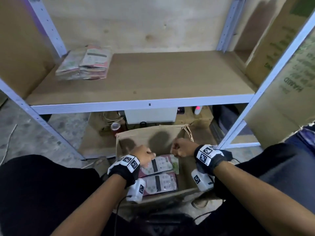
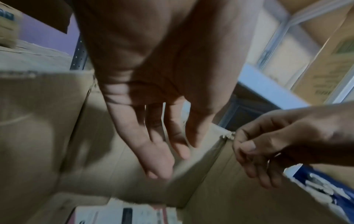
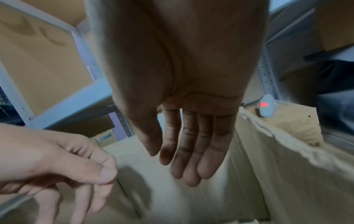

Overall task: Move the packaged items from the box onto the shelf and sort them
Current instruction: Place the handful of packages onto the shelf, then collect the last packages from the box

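An open cardboard box point(image 1: 153, 134) stands on the floor before the shelf point(image 1: 153, 79). Inside lie flat pink-and-white packages, one point(image 1: 164, 165) under my hands and another point(image 1: 162, 183) nearer me; a package point(image 2: 124, 215) also shows at the bottom of the left wrist view. A stack of similar packages point(image 1: 85, 63) sits at the shelf's back left. My left hand point(image 1: 144, 156) point(image 2: 168, 151) hovers inside the box, fingers straight, holding nothing. My right hand point(image 1: 180, 149) point(image 3: 187, 159) hangs beside it by the box's right wall, fingers relaxed and empty.
Under the shelf are a white box point(image 1: 150, 116), a red can point(image 1: 115, 127) and a white bottle with a red label point(image 1: 197, 109). Tall cardboard cartons point(image 1: 281, 82) stand right of the shelf's metal upright point(image 1: 252, 106). Most of the shelf board is bare.
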A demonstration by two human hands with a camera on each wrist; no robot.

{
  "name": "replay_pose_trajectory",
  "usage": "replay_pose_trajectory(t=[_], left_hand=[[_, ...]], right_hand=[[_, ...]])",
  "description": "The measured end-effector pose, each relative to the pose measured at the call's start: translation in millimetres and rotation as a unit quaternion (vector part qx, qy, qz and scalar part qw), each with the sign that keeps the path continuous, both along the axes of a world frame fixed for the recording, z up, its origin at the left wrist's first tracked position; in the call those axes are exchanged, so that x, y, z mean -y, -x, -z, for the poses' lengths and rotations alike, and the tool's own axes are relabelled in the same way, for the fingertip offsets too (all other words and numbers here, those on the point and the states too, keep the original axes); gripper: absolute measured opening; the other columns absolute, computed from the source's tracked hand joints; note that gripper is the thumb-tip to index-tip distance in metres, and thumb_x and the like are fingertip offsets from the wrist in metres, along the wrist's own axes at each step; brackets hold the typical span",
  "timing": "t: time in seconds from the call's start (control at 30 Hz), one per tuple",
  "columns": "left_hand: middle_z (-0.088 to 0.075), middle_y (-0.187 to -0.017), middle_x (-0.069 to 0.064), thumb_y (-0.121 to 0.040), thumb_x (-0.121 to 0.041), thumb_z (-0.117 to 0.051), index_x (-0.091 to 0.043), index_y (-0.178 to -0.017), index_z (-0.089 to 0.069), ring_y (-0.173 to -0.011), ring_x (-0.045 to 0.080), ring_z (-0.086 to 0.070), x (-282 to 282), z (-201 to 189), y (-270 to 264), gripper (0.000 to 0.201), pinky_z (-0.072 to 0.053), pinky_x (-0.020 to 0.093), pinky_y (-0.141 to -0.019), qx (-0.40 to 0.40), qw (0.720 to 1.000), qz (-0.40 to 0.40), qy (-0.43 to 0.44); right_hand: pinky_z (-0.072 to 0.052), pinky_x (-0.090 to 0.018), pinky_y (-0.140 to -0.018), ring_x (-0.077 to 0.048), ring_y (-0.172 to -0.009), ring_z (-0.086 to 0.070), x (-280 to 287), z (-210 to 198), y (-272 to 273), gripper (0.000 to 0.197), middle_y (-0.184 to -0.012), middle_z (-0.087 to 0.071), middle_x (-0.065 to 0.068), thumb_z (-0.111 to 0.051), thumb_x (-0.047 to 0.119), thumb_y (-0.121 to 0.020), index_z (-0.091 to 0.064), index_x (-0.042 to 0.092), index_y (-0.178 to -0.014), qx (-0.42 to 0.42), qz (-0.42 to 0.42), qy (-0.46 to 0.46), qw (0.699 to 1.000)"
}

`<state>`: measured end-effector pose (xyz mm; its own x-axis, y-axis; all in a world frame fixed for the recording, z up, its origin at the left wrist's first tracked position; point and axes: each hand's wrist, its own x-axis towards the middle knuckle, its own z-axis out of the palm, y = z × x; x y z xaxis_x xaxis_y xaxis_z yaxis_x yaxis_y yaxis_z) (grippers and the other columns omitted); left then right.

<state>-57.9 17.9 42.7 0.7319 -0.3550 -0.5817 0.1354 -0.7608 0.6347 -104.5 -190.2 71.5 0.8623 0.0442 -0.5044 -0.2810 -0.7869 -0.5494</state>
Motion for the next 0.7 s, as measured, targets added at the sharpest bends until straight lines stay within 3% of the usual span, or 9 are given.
replay_pose_trajectory(t=[0.07, 0.13, 0.2, 0.27, 0.37, 0.47, 0.6, 0.7], left_hand=[[-0.071, -0.082, 0.013, -0.090, -0.026, -0.061, 0.000, -0.089, -0.072, -0.081, 0.032, -0.072, 5, 16, 2, 0.028, -0.059, 0.034, -0.077, 0.005, 0.997, 0.053, -0.059], [-0.072, -0.086, 0.012, -0.092, -0.022, -0.059, -0.006, -0.088, -0.071, -0.078, 0.026, -0.071, 9, 32, 1, 0.021, -0.057, 0.028, -0.069, -0.006, 0.995, 0.060, -0.082], [-0.074, -0.096, 0.015, -0.095, -0.020, -0.057, -0.002, -0.101, -0.070, -0.073, 0.024, -0.067, 11, 49, -3, 0.023, -0.055, 0.024, -0.061, -0.025, 0.993, 0.054, -0.100], [-0.073, -0.106, 0.019, -0.096, -0.021, -0.056, 0.004, -0.110, -0.068, -0.081, 0.027, -0.070, 11, 61, -8, 0.031, -0.058, 0.031, -0.071, -0.034, 0.992, 0.049, -0.111], [-0.071, -0.110, 0.021, -0.097, -0.027, -0.056, 0.007, -0.105, -0.070, -0.101, 0.033, -0.068, 10, 74, -18, 0.037, -0.054, 0.039, -0.087, -0.041, 0.989, 0.062, -0.126], [-0.070, -0.109, 0.022, -0.096, -0.027, -0.055, 0.002, -0.093, -0.069, -0.101, 0.034, -0.067, 7, 87, -26, 0.031, -0.056, 0.039, -0.087, -0.053, 0.986, 0.069, -0.142], [-0.066, -0.119, 0.022, -0.098, -0.027, -0.052, 0.007, -0.112, -0.066, -0.108, 0.033, -0.064, 1, 104, -30, 0.040, -0.053, 0.036, -0.090, -0.060, 0.982, 0.072, -0.163], [-0.065, -0.123, 0.020, -0.100, -0.028, -0.049, 0.006, -0.116, -0.065, -0.112, 0.031, -0.064, -2, 113, -33, 0.042, -0.053, 0.035, -0.093, -0.079, 0.978, 0.076, -0.178]], right_hand=[[-0.055, -0.027, -0.066, -0.012, -0.066, -0.064, -3, 21, -6, 0.016, -0.091, -0.073, -0.007, -0.056, 0.011, -0.095, -0.071, 0.005, -0.098, -0.040, -0.011, 0.013, 0.999], [-0.056, -0.029, -0.071, -0.018, -0.075, -0.070, -6, 40, -14, 0.019, -0.098, -0.075, -0.011, -0.057, 0.017, -0.096, -0.071, 0.006, -0.102, -0.063, -0.018, 0.027, 0.998], [-0.058, -0.033, -0.079, -0.026, -0.089, -0.073, -9, 56, -24, 0.020, -0.101, -0.074, -0.013, -0.057, 0.019, -0.096, -0.070, 0.006, -0.103, -0.084, -0.028, 0.033, 0.996], [-0.059, -0.035, -0.081, -0.029, -0.091, -0.073, -12, 73, -34, 0.021, -0.104, -0.074, -0.016, -0.056, 0.016, -0.096, -0.071, 0.003, -0.103, -0.111, -0.028, 0.021, 0.993], [-0.054, -0.030, -0.075, -0.026, -0.091, -0.070, -18, 96, -44, 0.028, -0.111, -0.073, -0.013, -0.053, 0.019, -0.097, -0.072, 0.002, -0.109, -0.133, -0.022, 0.027, 0.990], [-0.051, -0.031, -0.079, -0.031, -0.104, -0.067, -24, 127, -47, 0.029, -0.117, -0.069, -0.016, -0.054, 0.016, -0.095, -0.070, 0.001, -0.114, -0.143, -0.065, 0.085, 0.984], [-0.053, -0.038, -0.093, -0.033, -0.114, -0.062, -30, 177, -44, 0.033, -0.127, -0.062, -0.020, -0.055, 0.017, -0.095, -0.063, 0.000, -0.122, -0.167, -0.122, 0.154, 0.966], [-0.048, -0.038, -0.100, -0.032, -0.123, -0.056, -30, 205, -38, 0.037, -0.135, -0.055, -0.020, -0.058, 0.016, -0.093, -0.058, 0.001, -0.127, -0.174, -0.170, 0.174, 0.954]])
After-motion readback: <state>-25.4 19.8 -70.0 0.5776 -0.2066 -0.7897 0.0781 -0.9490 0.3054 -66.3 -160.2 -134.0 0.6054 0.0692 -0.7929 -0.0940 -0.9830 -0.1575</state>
